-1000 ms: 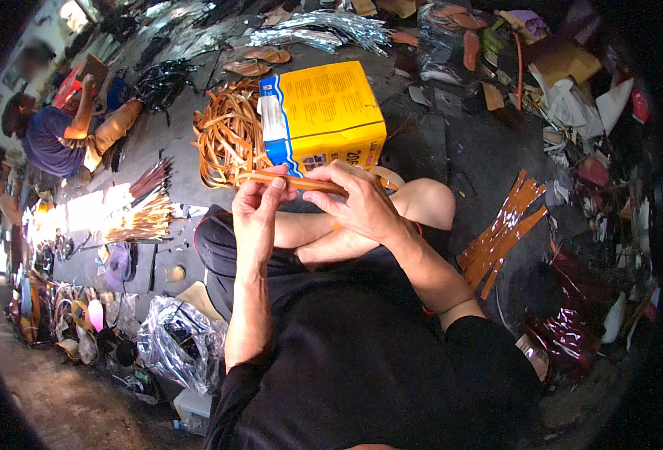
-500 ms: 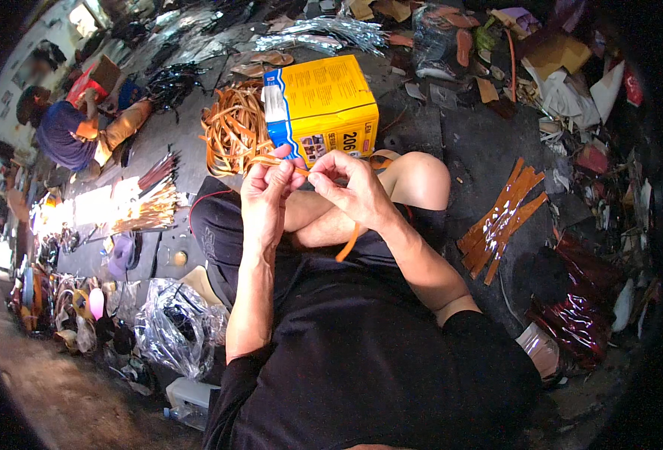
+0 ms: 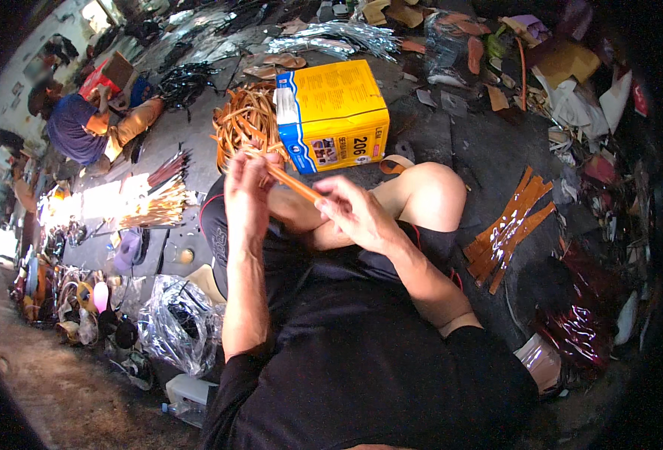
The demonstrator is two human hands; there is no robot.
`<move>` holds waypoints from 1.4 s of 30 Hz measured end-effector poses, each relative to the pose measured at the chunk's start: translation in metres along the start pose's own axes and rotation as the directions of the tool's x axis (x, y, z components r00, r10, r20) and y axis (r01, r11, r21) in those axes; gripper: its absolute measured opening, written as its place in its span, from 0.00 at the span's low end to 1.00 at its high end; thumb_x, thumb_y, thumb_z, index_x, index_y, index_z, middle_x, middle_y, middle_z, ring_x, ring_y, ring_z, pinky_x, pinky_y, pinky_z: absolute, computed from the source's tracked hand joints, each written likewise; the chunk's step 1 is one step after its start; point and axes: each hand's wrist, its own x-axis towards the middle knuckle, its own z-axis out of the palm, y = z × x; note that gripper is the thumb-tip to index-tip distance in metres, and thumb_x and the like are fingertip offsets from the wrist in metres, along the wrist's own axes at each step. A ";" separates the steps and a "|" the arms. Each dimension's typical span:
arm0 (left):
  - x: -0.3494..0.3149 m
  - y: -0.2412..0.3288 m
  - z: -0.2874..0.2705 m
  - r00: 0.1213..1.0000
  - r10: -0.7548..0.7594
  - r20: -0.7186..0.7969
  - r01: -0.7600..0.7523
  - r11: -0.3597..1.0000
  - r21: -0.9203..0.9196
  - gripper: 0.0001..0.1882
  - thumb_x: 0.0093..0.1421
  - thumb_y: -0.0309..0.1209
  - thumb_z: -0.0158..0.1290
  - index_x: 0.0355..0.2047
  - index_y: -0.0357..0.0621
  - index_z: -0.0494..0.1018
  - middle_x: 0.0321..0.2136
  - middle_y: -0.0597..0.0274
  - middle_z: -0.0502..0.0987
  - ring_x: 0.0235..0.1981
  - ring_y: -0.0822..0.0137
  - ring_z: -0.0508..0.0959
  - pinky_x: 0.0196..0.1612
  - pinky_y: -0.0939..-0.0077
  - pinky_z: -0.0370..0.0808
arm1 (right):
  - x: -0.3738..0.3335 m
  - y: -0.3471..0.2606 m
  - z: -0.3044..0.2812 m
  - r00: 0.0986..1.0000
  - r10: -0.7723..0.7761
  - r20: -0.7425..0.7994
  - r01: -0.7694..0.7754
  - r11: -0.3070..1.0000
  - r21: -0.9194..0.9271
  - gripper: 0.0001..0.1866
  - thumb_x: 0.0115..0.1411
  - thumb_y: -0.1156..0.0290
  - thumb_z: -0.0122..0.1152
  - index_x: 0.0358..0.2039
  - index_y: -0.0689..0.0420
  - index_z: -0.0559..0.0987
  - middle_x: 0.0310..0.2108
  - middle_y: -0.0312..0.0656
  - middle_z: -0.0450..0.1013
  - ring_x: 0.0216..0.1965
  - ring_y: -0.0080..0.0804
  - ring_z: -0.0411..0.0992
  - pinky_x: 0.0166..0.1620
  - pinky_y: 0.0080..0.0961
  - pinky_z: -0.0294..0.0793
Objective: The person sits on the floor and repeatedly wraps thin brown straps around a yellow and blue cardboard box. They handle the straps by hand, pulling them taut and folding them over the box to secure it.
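Observation:
A narrow orange-brown strap [image 3: 295, 183] runs taut and slanting between my two hands, above my crossed legs. One end of it is pinched in my left hand [image 3: 250, 187], whose fingers are slightly blurred. My right hand [image 3: 355, 216] grips the strap lower down, between thumb and fingers. Just beyond my left hand lies a loose heap of similar brown straps [image 3: 243, 120]. Beside that heap stands a yellow and blue cardboard box [image 3: 335, 101], close in front of my legs.
Flat brown strips [image 3: 508, 229] lie fanned on the dark floor to my right. A clear plastic bag [image 3: 178, 322] is at my left. Another person [image 3: 76, 127] sits at the far left near a red box [image 3: 110, 75]. Scraps [image 3: 568, 101] pile up at the far right.
My hands have moved apart, the right one going down and to the right, and the strap is now stretched between them. The view has shifted slightly.

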 end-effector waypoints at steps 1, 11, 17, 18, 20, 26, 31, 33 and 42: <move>0.014 0.003 -0.010 0.997 0.061 -0.042 -0.060 0.998 0.018 0.21 0.65 0.30 0.49 0.58 0.43 0.63 0.37 0.63 0.77 0.36 0.73 0.76 0.44 0.78 0.71 | -0.003 0.001 -0.001 0.991 0.069 0.111 -0.076 0.996 0.054 0.13 0.68 0.67 0.51 0.48 0.62 0.71 0.27 0.34 0.73 0.24 0.17 0.69 0.28 0.16 0.72; 0.288 0.025 -0.112 0.967 0.252 0.042 -0.223 0.753 0.619 0.22 0.65 0.40 0.50 0.53 0.36 0.69 0.33 0.66 0.74 0.29 0.77 0.71 0.31 0.83 0.67 | -0.022 0.014 -0.033 0.998 -0.065 -0.015 0.065 0.998 -0.023 0.12 0.61 0.70 0.61 0.44 0.61 0.75 0.34 0.43 0.76 0.33 0.29 0.76 0.37 0.27 0.77; 0.200 -0.068 -0.015 0.982 0.024 0.189 -0.110 0.882 0.458 0.27 0.66 0.40 0.50 0.60 0.40 0.63 0.56 0.56 0.69 0.56 0.61 0.70 0.56 0.70 0.67 | -0.096 0.076 -0.141 0.598 0.104 -0.795 -0.131 0.991 0.031 0.10 0.66 0.70 0.52 0.38 0.62 0.79 0.31 0.37 0.77 0.31 0.22 0.72 0.37 0.21 0.73; 0.181 -0.074 -0.011 0.991 -0.002 0.130 -0.052 0.912 0.407 0.27 0.65 0.40 0.51 0.61 0.41 0.63 0.56 0.55 0.69 0.55 0.62 0.71 0.56 0.71 0.67 | -0.104 0.091 -0.161 0.479 0.163 -0.862 -0.208 0.976 0.069 0.13 0.67 0.66 0.52 0.36 0.62 0.80 0.29 0.36 0.76 0.27 0.21 0.69 0.33 0.20 0.70; 0.175 -0.093 -0.040 0.990 0.053 0.131 -0.094 0.936 0.338 0.22 0.65 0.36 0.51 0.57 0.41 0.68 0.51 0.57 0.73 0.50 0.68 0.73 0.53 0.78 0.68 | -0.125 0.136 -0.200 0.330 0.260 -0.907 -0.469 0.879 0.082 0.18 0.67 0.60 0.51 0.34 0.63 0.80 0.27 0.39 0.77 0.27 0.22 0.70 0.32 0.23 0.70; 0.118 -0.079 -0.008 0.894 0.434 -0.109 -0.283 0.737 0.613 0.16 0.66 0.31 0.50 0.50 0.36 0.72 0.41 0.60 0.77 0.38 0.73 0.73 0.40 0.81 0.71 | -0.135 0.199 -0.230 0.416 0.337 -0.845 -0.605 0.796 0.020 0.13 0.61 0.63 0.60 0.35 0.61 0.80 0.26 0.42 0.78 0.27 0.26 0.73 0.33 0.26 0.72; 0.064 -0.152 0.066 0.892 -0.165 0.422 -0.192 0.707 0.681 0.09 0.61 0.23 0.52 0.42 0.40 0.76 0.38 0.59 0.79 0.37 0.70 0.76 0.39 0.75 0.74 | -0.025 0.158 -0.220 0.838 0.259 -0.480 -0.416 0.872 -0.257 0.17 0.63 0.59 0.59 0.38 0.62 0.81 0.29 0.42 0.78 0.31 0.25 0.74 0.36 0.27 0.73; 0.062 -0.182 0.081 0.843 -0.172 0.510 -0.287 0.659 0.696 0.11 0.58 0.21 0.53 0.42 0.41 0.76 0.35 0.55 0.79 0.32 0.67 0.77 0.32 0.73 0.75 | 0.013 0.159 -0.238 0.877 0.453 -0.161 -0.481 0.827 -0.291 0.22 0.62 0.53 0.58 0.38 0.63 0.81 0.28 0.42 0.77 0.30 0.26 0.72 0.35 0.27 0.71; 0.094 -0.237 0.103 0.751 0.036 0.660 -0.649 0.225 0.726 0.10 0.53 0.26 0.52 0.36 0.37 0.71 0.34 0.46 0.73 0.34 0.44 0.75 0.40 0.53 0.73 | 0.058 0.151 -0.233 0.870 0.493 0.021 -0.451 0.812 -0.372 0.20 0.62 0.57 0.60 0.41 0.64 0.79 0.37 0.45 0.79 0.39 0.28 0.76 0.43 0.26 0.74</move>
